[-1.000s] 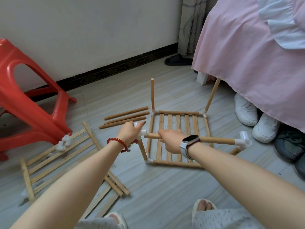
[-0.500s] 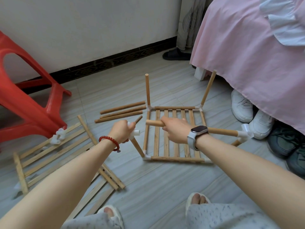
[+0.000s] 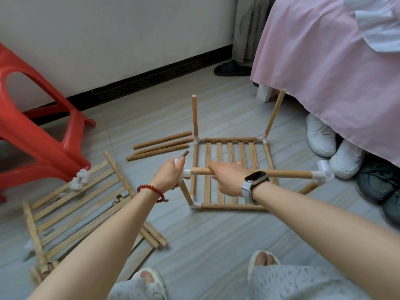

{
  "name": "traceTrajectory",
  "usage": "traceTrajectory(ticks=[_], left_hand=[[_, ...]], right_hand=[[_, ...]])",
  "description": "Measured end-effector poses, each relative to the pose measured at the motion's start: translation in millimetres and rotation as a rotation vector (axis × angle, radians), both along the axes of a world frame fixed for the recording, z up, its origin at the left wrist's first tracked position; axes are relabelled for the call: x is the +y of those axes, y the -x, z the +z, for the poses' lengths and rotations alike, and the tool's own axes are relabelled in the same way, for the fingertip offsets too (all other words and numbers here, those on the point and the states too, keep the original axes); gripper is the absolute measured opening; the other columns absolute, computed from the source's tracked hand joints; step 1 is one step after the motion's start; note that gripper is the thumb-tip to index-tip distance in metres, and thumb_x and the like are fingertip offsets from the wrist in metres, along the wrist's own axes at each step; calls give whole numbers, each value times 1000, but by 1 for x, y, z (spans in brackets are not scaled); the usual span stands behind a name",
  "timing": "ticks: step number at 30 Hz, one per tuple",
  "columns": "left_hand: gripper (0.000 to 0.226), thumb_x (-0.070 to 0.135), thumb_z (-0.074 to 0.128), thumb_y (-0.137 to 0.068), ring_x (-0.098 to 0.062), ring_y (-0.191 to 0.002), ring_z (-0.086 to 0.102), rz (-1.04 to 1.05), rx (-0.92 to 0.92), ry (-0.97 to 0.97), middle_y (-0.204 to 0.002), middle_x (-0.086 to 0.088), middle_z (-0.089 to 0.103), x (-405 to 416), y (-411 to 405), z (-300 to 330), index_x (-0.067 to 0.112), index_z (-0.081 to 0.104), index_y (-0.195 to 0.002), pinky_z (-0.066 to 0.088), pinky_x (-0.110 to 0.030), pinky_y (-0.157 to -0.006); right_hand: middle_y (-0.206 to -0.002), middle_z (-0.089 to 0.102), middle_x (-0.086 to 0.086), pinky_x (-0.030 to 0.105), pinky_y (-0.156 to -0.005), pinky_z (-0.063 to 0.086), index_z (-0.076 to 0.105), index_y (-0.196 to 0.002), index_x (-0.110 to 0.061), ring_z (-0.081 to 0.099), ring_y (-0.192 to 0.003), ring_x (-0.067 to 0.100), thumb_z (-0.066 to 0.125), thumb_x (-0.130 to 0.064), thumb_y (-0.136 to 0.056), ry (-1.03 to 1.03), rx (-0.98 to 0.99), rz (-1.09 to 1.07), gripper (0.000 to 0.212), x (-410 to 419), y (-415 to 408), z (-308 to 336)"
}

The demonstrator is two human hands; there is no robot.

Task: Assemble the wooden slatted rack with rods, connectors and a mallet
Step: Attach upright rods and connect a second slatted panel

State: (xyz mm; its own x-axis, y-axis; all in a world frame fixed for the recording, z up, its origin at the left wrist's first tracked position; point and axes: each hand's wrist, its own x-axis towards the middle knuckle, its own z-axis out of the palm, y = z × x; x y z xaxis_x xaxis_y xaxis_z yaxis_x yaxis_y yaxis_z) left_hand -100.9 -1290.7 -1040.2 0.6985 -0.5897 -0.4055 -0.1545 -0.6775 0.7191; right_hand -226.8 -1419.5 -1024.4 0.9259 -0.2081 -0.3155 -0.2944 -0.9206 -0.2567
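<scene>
rod horizontal, left-right, right hand gripping

soft, even daylight is filling the room, leaving only faint shadows beneath the slatted rack. away from the rack, toward the frame edges, straight lines are bowing from wide-angle distortion and detail is softening slightly.

Wall: you face a plain pale wall with a dark patterned skirting board along its foot.
Floor: you stand on grey wood-grain tiles, evenly lit by soft light.
Stool: to your left, a red plastic stool.
Bed: to your right, a pink bed cover hangs down, white sneakers and dark shoes under it.
Curtain: a grey curtain in the corner, a dark slipper below.
</scene>
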Motion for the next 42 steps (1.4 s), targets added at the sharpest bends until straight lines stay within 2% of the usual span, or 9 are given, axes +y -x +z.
traceTrajectory(ticks=[8, 14, 16, 21, 26, 29, 35, 39, 42], left_hand=[[39, 44, 27, -100, -17, -60, 47, 60, -38, 0, -92, -18, 65, -5, 11, -8, 9, 44, -104, 40, -33, -61], [29, 31, 43, -94, -16, -65, 41, 25, 76, -81, -84, -14, 61, -7, 8, 0, 16, 52, -70, 35, -29, -63], [22, 26, 49, -93, -13, -68, 40, 63, 161, -123, -80, -6, 50, -7, 0, 2, 16, 52, -74, 34, -23, -63], [16, 16, 58, -90, -21, -100, 61, 250, 410, 89, -103, -5, 69, -19, -7, -6, 8, 67, -100, 45, -28, -77], [19, 18, 45, -99, -5, -69, 63, 372, 388, 265, -61, 2, 70, -35, 12, -9, 11, 60, -109, 46, -36, -91], [24, 17, 42, -100, -6, -72, 61, 406, 367, 278, -56, 4, 69, -33, 10, -18, 10, 60, -113, 40, -40, -102], [26, 16, 42, -100, -17, -82, 68, 472, 338, 283, -70, -3, 73, -21, -3, -30, 7, 59, -117, 47, -40, -98], [22, 22, 47, -99, -10, -70, 62, 419, 272, 250, -65, 2, 71, -30, 7, -26, 9, 56, -115, 46, -31, -74], [24, 27, 47, -98, -7, -72, 58, 379, 106, 140, -82, -1, 69, -34, 16, -22, 11, 56, -113, 41, -24, -62]], right_hand=[[-83, 54, -4, 30, -63, 39, 43, -110, -22, 51, -69, 17, 37, -41, -99, 154, -103, 24, 23, 8, 4, -8], [-80, 54, -4, 29, -60, 37, 47, -106, -19, 50, -66, 17, 35, -44, -99, 218, -103, 55, 28, 7, 1, -9], [-78, 51, -5, 28, -60, 37, 47, -100, -21, 49, -66, 17, 34, -47, -98, 229, -91, 42, 29, 5, 2, -7], [-65, 43, -4, 29, -61, 36, 53, -103, -18, 49, -66, 19, 34, -38, -99, 281, -32, -34, 28, 0, 1, -7], [-61, 35, -5, 29, -60, 36, 54, -103, -15, 46, -64, 20, 32, -37, -101, 305, -63, 34, 31, 2, -2, -8], [-69, 43, -2, 31, -61, 34, 55, -103, -15, 45, -65, 22, 33, -36, -101, 317, -59, 50, 30, 4, -8, -10], [-58, 31, -5, 28, -52, 31, 57, -100, -16, 43, -60, 19, 36, -28, -101, 331, -94, 111, 24, 13, -26, -13], [-62, 37, -6, 27, -49, 29, 53, -102, -17, 37, -52, 13, 36, -33, -100, 282, -79, 119, 23, -3, -17, -14], [-89, 54, -9, 25, -71, 42, 51, -112, -22, 52, -77, 11, 40, -47, -96, 90, -59, 172, 32, -13, 1, -8]])
